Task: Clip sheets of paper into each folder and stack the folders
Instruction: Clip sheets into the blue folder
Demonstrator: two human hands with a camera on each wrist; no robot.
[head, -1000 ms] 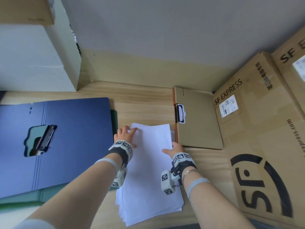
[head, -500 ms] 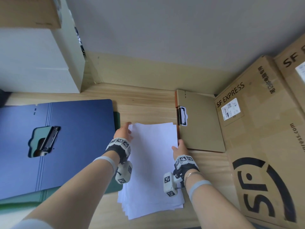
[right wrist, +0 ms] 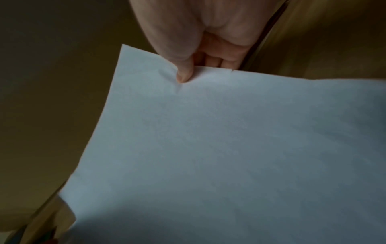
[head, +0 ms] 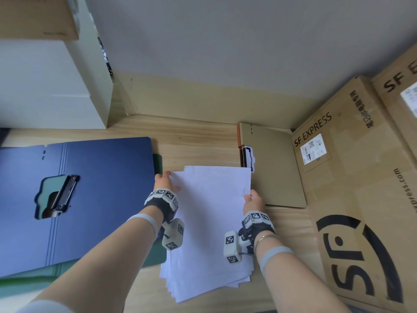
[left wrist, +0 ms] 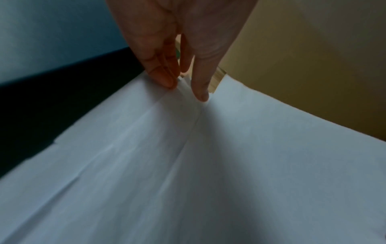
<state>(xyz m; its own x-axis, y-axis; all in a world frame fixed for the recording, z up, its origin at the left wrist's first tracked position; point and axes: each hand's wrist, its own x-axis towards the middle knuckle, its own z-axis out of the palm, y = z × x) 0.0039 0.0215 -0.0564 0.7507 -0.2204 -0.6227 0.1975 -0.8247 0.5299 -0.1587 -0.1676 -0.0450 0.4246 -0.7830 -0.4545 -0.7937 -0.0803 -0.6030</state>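
Observation:
A pile of white paper sheets (head: 209, 256) lies on the wooden table between my arms. My left hand (head: 163, 183) pinches the top sheets (head: 212, 195) at their far left corner, thumb on top (left wrist: 200, 92). My right hand (head: 253, 199) pinches the same sheets at the right edge, thumb over the paper (right wrist: 183, 74), fingers beneath. The held sheets are lifted off the pile. A tan folder (head: 275, 168) with a white clip (head: 248, 158) lies just right of the paper. A blue folder (head: 101, 188) with a black clip (head: 64, 193) lies open at the left.
A green folder (head: 158, 163) shows under the blue one. Large cardboard boxes (head: 361, 188) fill the right side of the table. A white box (head: 52, 86) stands at the back left against the wall.
Both hands have gone from lying on the pile to pinching its top sheets at the left corner and right edge. The sheets have risen and shifted slightly right toward the tan folder.

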